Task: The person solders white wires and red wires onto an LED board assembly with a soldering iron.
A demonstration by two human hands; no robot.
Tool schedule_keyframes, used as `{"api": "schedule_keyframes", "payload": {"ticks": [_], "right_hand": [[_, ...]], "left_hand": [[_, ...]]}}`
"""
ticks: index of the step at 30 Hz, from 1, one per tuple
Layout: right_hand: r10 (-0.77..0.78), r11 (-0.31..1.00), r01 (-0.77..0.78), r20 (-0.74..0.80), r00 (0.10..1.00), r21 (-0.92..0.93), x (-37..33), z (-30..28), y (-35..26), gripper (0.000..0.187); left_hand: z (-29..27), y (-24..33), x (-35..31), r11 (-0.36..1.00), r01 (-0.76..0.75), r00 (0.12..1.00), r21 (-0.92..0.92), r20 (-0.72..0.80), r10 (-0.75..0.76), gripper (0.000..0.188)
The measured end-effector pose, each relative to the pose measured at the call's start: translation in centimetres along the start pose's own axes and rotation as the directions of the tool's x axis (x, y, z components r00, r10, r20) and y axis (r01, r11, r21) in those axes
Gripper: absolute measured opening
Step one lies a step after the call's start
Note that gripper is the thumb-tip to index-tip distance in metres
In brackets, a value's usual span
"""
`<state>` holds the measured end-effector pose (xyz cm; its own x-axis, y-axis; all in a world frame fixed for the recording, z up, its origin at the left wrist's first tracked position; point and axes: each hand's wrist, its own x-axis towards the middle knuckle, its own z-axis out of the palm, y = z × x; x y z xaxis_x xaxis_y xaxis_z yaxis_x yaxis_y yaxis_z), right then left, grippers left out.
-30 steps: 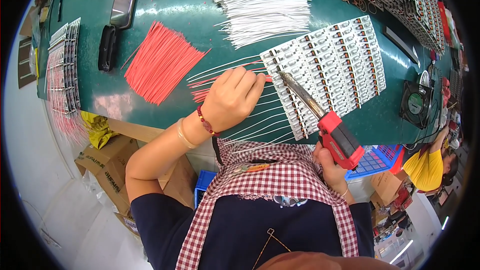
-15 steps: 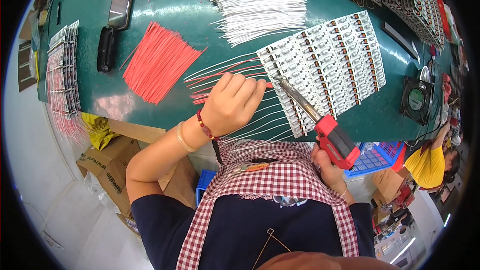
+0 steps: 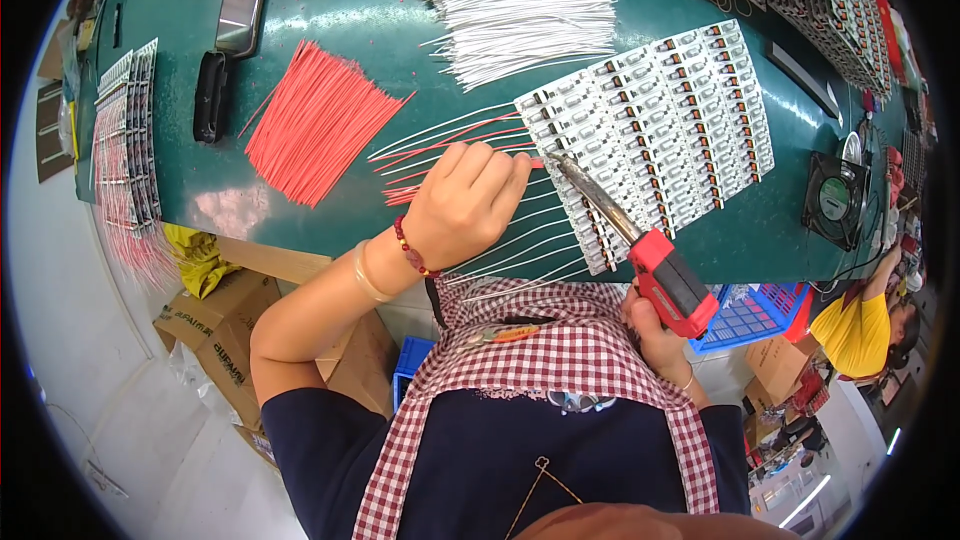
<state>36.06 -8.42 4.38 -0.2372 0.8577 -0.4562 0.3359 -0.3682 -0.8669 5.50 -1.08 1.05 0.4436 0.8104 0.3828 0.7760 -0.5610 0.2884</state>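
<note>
A white panel of small circuit boards [image 3: 690,90] lies on the green table in front of me. White and red wires trail leftward from its left edge. My left hand [image 3: 465,202] is closed in a pinch on red wires [image 3: 402,194]; one wire's end meets the panel edge beside the fingertips. My right hand [image 3: 655,338] grips a soldering iron [image 3: 670,280] with a red and black handle. The iron's metal tip reaches that same edge, close to the wire end. Part of the right hand is hidden behind the handle.
A bundle of red wires [image 3: 318,125] lies at left, a bundle of white wires [image 3: 515,15] at the far middle. Finished-looking wired panels [image 3: 128,140] sit at far left, stacked panels [image 3: 800,0] at far right. A small fan [image 3: 833,198] stands right. Phone [image 3: 243,5] behind.
Almost nothing differs. Both hands, the soldering iron and the panel stay practically in place, with only a very slight shift of the red wires at the left fingertips.
</note>
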Motion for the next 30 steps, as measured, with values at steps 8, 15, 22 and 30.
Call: {"api": "schedule_keyframes", "payload": {"ticks": [8,15,22,30], "right_hand": [[0.086,0.996,-0.085,-0.056,0.995,0.007,-0.2,0.0,-0.1,0.017],[0.003,0.997,-0.008,-0.058,0.998,-0.075,-0.3,-0.2,0.4,0.016],[-0.001,0.993,0.001,-0.007,1.0,-0.117,-0.4,-0.5,0.8,0.018],[-0.175,0.981,0.175,0.012,0.985,-0.081,-1.3,-0.9,1.7,0.049]], "left_hand": [[0.0,0.0,0.0,1.0,0.004,1.0,-0.009,-0.002,-0.004,0.033],[0.0,0.0,-0.1,1.0,0.001,1.0,0.0,0.003,-0.001,0.033],[0.0,0.0,0.1,1.0,0.0,1.0,0.005,0.0,0.0,0.032],[0.0,0.0,0.1,1.0,-0.003,1.0,0.004,-0.014,0.003,0.031]]}}
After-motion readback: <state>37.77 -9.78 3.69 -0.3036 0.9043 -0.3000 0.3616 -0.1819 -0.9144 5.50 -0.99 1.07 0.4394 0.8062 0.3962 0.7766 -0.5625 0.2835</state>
